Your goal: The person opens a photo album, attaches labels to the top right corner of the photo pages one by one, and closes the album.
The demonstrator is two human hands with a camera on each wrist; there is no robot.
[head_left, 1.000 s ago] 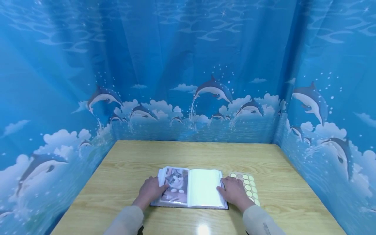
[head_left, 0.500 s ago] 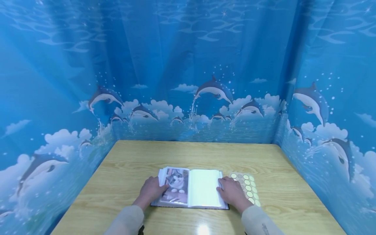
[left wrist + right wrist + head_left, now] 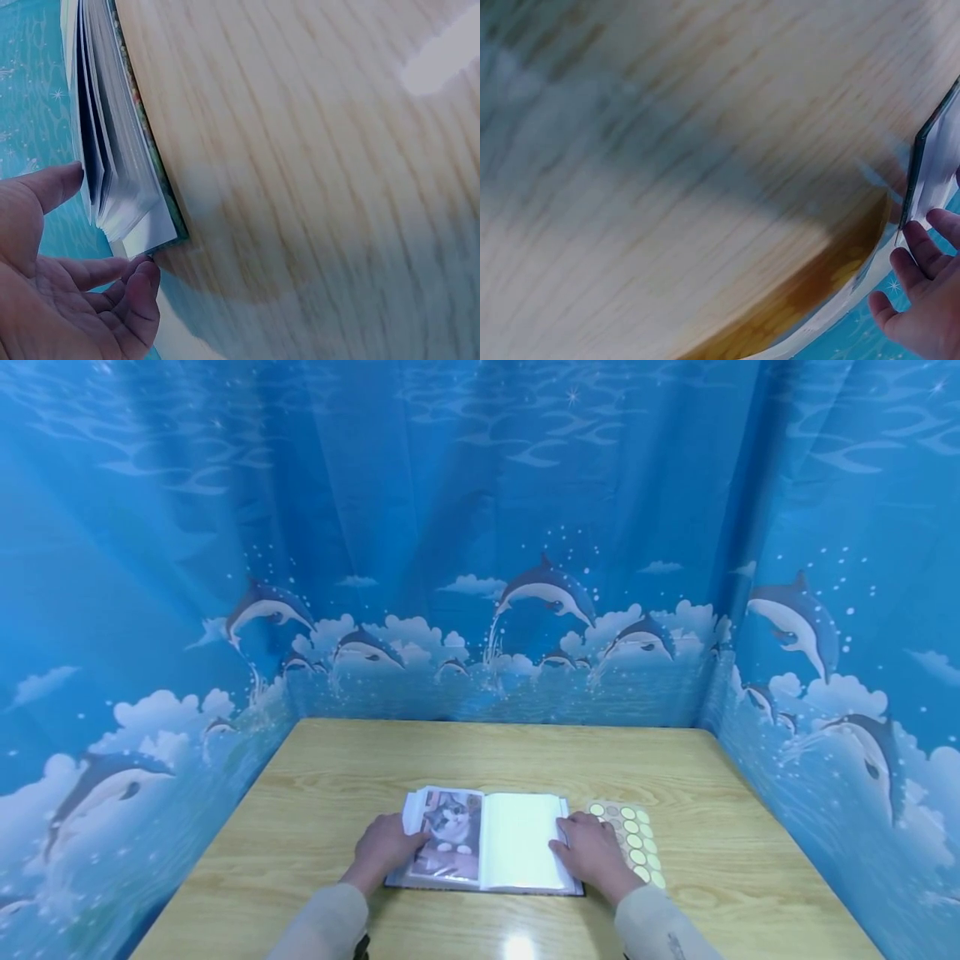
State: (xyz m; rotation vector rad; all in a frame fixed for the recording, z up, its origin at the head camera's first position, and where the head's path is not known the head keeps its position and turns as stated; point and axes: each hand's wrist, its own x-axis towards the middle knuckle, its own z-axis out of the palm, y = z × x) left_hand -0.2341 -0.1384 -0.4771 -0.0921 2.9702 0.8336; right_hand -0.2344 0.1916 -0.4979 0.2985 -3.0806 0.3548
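An open photo album (image 3: pixel 517 843) lies on the wooden table (image 3: pixel 480 752) near its front edge. Its left page shows a cat photo (image 3: pixel 452 833); its right page is blank white. My left hand (image 3: pixel 385 847) rests flat on the left page's outer edge, thumb toward the photo. In the left wrist view, that hand (image 3: pixel 71 289) lies with relaxed fingers beside the fanned page stack (image 3: pixel 112 172). My right hand (image 3: pixel 591 852) rests on the right page's outer edge. In the right wrist view, its fingertips (image 3: pixel 922 244) touch the album edge (image 3: pixel 930 169).
A sheet of round yellow stickers (image 3: pixel 639 842) lies just right of the album, partly under my right hand. Blue dolphin-print curtains (image 3: pixel 480 568) wall in the table on its back, left and right sides.
My right hand has slid slightly left, further onto the right page's edge, uncovering more of the sticker sheet. The left hand and the album have stayed put.
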